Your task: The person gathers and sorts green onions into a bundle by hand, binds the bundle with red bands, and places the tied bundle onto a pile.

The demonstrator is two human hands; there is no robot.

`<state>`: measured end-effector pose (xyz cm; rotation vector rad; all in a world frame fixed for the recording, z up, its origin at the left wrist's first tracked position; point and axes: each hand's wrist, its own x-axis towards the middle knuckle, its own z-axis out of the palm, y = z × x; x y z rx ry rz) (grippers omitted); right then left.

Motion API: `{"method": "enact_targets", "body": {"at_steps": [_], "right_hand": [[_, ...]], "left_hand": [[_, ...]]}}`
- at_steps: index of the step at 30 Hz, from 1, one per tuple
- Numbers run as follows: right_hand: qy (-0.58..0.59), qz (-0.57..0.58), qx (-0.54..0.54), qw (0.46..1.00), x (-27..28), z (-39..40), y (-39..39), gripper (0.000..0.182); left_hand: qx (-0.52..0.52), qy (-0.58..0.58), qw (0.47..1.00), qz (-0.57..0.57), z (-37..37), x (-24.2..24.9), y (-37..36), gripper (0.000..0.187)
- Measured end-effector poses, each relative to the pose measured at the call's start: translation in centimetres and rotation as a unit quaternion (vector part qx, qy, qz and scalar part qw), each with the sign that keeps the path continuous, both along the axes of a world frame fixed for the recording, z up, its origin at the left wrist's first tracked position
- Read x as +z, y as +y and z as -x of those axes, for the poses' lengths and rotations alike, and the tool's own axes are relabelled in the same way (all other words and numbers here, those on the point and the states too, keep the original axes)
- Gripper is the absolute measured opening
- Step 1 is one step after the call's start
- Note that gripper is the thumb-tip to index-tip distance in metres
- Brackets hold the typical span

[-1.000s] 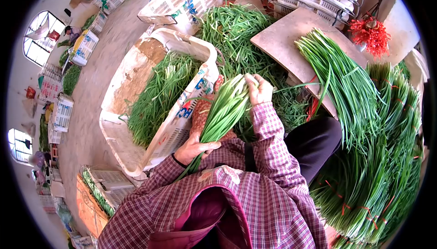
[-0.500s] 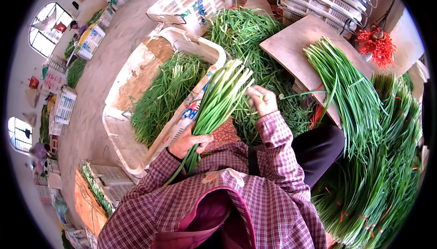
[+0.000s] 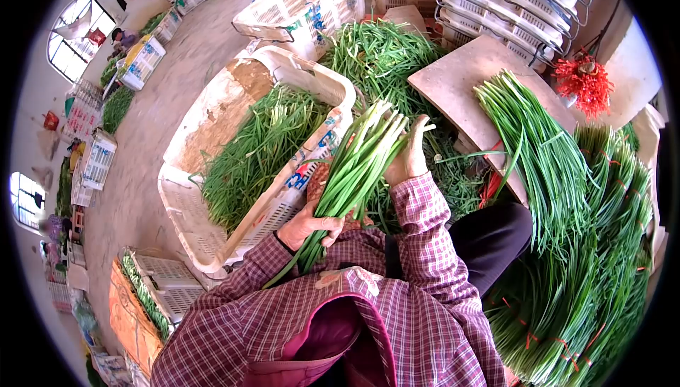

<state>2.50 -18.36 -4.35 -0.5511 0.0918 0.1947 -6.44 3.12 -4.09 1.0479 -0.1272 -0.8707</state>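
A bunch of long green stalks [image 3: 361, 164] with pale ends slants up across my lap. Near its lower, leafy part my left hand [image 3: 310, 228] is wrapped around it. My right hand [image 3: 411, 152] is upright against the bunch's right side near the pale ends, thumb raised and palm toward the stalks; its other fingers are mostly hidden. To the left, a white plastic crate [image 3: 188, 206] holds loose green stalks [image 3: 258, 153]. Another loose bundle [image 3: 542, 153] lies partly on a board [image 3: 489, 68] to the right.
Tied bunches [image 3: 588, 288] with red bands are heaped at the right. Loose greens [image 3: 379, 54] lie beyond my hands. Stacked white crates [image 3: 503, 4] and hanging red ties [image 3: 584, 84] are at the back right. A person [image 3: 126, 37] is far off at the upper left.
My right hand has come from beside the pale ends to rest upright against the bunch, its thumb now raised. My left hand and the bunch have shifted slightly right.
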Motion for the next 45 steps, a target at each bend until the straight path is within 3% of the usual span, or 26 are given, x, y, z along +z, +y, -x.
{"method": "enact_targets", "body": {"at_steps": [2, 3, 4, 6, 8, 10, 12, 14, 16, 18, 19, 22, 24, 26, 29, 34, 37, 39, 40, 43, 45], "right_hand": [[-0.007, -0.017, -0.032, 0.999, 1.2, 0.8, 0.6, 0.094], [-0.047, 0.032, -0.022, 0.998, -0.3, 0.4, 0.4, 0.089], [-0.112, 0.03, -0.052, 0.992, -0.9, -0.7, 0.8, 0.07], [-0.158, 0.064, -0.047, 0.984, -0.7, 0.0, 0.1, 0.055], [-0.108, 0.02, -0.058, 0.992, 0.8, 0.7, 0.1, 0.058], [-0.127, 0.11, -0.065, 0.984, 1.3, 0.9, 0.0, 0.054], [-0.135, 0.125, -0.083, 0.979, 2.6, 1.2, 0.2, 0.052], [-0.193, 0.212, -0.115, 0.951, 4.2, 1.1, 0.4, 0.05], [-0.206, 0.191, -0.061, 0.958, 6.0, 1.1, 0.5, 0.044], [-0.234, 0.167, -0.059, 0.956, 6.7, 0.7, 1.0, 0.038], [-0.236, 0.168, -0.059, 0.955, 6.8, 0.6, 1.1, 0.038], [-0.25, 0.25, -0.117, 0.928, 6.6, 0.3, 0.5, 0.034], [-0.298, 0.491, -0.206, 0.792, 5.6, 0.3, -0.4, 0.035], [-0.308, 0.475, -0.242, 0.788, 4.7, -0.1, -0.2, 0.038], [-0.261, 0.276, -0.159, 0.911, 6.1, 0.8, 0.3, 0.036], [-0.175, 0.187, -0.152, 0.955, 6.1, 1.4, -0.2, 0.028], [-0.172, 0.203, -0.19, 0.945, 5.7, 0.6, -0.4, 0.028], [-0.094, 0.184, -0.211, 0.955, 7.7, 1.1, -2.0, 0.03], [-0.137, 0.145, -0.229, 0.953, 6.9, 0.3, -4.0, 0.031], [-0.117, 0.321, -0.349, 0.873, 8.1, 0.6, -10.1, 0.028], [-0.135, 0.479, -0.424, 0.757, 7.5, 0.4, -12.2, 0.021]], "left_hand": [[-0.005, 0.013, 1.0, 0.005, 0.0, -0.3, -0.3, 0.046], [-0.004, 0.012, 1.0, -0.011, 0.1, -0.1, -0.8, 0.045], [-0.004, 0.012, 1.0, -0.027, 0.2, 0.1, -1.0, 0.044], [-0.035, 0.007, 0.998, -0.046, -0.1, 0.1, -0.6, 0.048], [-0.088, -0.1, 0.988, -0.077, -0.5, 1.0, -0.8, 0.06], [-0.115, -0.184, 0.96, -0.175, -2.3, 2.9, 0.0, 0.08], [-0.073, -0.236, 0.964, -0.095, -4.4, 5.1, 0.2, 0.085], [-0.004, -0.298, 0.94, -0.169, -6.0, 8.5, 0.4, 0.084], [0.057, -0.339, 0.93, -0.127, -7.4, 10.6, -0.9, 0.079], [0.046, -0.328, 0.944, -0.009, -8.2, 11.5, -3.9, 0.07], [0.048, -0.308, 0.95, -0.006, -8.3, 11.4, -5.3, 0.069], [0.026, -0.2, 0.978, 0.051, -8.6, 10.5, -7.3, 0.067], [0.03, -0.169, 0.984, 0.042, -8.5, 9.4, -7.4, 0.067], [0.047, -0.194, 0.979, 0.04, -8.5, 8.4, -7.5, 0.057], [0.064, -0.118, 0.99, 0.04, -9.2, 7.9, -6.7, 0.03], [0.131, -0.121, 0.982, 0.067, -9.2, 8.8, -7.3, 0.028], [0.148, -0.144, 0.978, 0.0, -9.3, 9.1, -7.3, 0.028], [0.185, -0.166, 0.968, 0.02, -10.4, 10.1, -6.5, 0.017], [0.185, -0.183, 0.965, 0.043, -11.4, 10.9, -5.0, 0.015], [0.278, -0.342, 0.896, -0.048, -14.2, 14.5, 0.4, 0.01], [0.306, -0.389, 0.865, -0.091, -14.3, 15.9, 2.3, 0.011]]}}
